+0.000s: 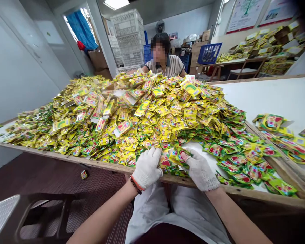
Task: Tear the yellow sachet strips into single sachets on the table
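My left hand (147,168), in a white knit glove, is closed at the table's near edge. Between its thumb and fingers shows a packet with a red watermelon picture (165,161). Just to the right, my right hand (201,171), gloved too with a bare thumb tip, pinches a green and yellow packet (178,155). The two packets are side by side, nearly touching. In front of both hands rises a large heap of yellow and green packets (165,115), with small flat cartons (143,108) mixed in on top.
A wooden rim (91,162) edges the white table. Beyond a wooden divider (271,149) lie several cartons (274,122). Across the heap sits a person in a striped shirt (176,64). A stool (40,217) stands at lower left, near a dropped packet (84,174).
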`<state>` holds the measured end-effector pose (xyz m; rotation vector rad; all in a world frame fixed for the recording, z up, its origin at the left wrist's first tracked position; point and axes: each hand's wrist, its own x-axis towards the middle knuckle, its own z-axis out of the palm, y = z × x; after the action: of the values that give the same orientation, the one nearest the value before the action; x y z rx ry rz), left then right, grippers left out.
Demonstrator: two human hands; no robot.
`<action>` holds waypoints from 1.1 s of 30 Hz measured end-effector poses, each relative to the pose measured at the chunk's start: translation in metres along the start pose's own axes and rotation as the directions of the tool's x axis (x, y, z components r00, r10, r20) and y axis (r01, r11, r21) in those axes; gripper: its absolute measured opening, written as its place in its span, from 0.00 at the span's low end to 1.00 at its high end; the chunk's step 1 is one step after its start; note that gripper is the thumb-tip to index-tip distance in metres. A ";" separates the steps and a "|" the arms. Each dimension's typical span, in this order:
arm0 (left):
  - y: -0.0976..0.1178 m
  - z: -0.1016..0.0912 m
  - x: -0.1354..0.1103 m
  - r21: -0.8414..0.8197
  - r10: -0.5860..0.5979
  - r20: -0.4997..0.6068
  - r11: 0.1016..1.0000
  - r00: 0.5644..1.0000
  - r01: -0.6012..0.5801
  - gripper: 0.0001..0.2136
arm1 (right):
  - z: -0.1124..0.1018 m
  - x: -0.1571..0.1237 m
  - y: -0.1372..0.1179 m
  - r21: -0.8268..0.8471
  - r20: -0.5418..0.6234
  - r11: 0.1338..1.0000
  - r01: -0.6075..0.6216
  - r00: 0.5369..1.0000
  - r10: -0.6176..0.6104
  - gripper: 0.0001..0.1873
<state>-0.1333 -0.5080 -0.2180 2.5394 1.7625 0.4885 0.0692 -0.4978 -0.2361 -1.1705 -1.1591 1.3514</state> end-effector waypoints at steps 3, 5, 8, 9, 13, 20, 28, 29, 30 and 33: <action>-0.006 0.001 0.002 -0.077 0.014 0.021 0.997 1.000 -0.012 0.26 | -0.009 -0.001 -0.005 -0.178 -0.060 0.981 0.073 0.995 -0.085 0.20; -0.009 -0.002 0.003 -0.095 0.064 0.039 0.994 0.997 -0.060 0.26 | -0.018 0.000 -0.010 -0.378 0.015 0.914 0.150 0.988 -0.157 0.16; -0.007 -0.007 0.004 -0.057 0.150 0.091 0.988 0.984 -0.146 0.28 | -0.030 0.004 -0.016 -0.594 0.194 0.754 0.280 0.960 -0.203 0.13; -0.005 -0.008 0.004 -0.042 0.173 0.107 0.985 0.979 -0.169 0.28 | -0.032 0.006 -0.017 -0.630 0.233 0.712 0.311 0.950 -0.209 0.12; 0.003 -0.007 0.006 -0.056 0.205 0.114 0.978 0.972 -0.200 0.27 | -0.027 0.009 -0.020 -0.694 0.243 0.640 0.329 0.944 -0.222 0.12; 0.007 0.009 0.006 -0.300 0.147 0.048 0.946 0.988 -0.126 0.25 | -0.010 0.006 -0.010 -0.672 0.175 0.668 0.320 0.945 -0.277 0.15; -0.003 0.030 0.010 -0.296 0.204 -0.066 0.931 0.977 -0.214 0.26 | -0.022 0.009 -0.013 -0.666 0.286 0.646 0.373 0.927 -0.241 0.15; -0.006 0.030 0.010 -0.291 0.198 -0.068 0.934 0.978 -0.210 0.27 | -0.025 0.009 -0.014 -0.637 0.310 0.668 0.386 0.921 -0.236 0.16; -0.007 0.030 0.010 -0.283 0.195 -0.063 0.937 0.979 -0.205 0.27 | -0.026 0.008 -0.014 -0.615 0.322 0.691 0.379 0.921 -0.218 0.15; -0.006 0.029 0.008 -0.263 0.220 -0.050 0.938 0.974 -0.225 0.31 | -0.027 0.005 -0.012 -0.625 0.241 0.724 0.290 0.955 -0.174 0.11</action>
<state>-0.1291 -0.4935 -0.2445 2.5536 1.3118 0.7075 0.0963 -0.4902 -0.2265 -1.3416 -1.9400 0.8609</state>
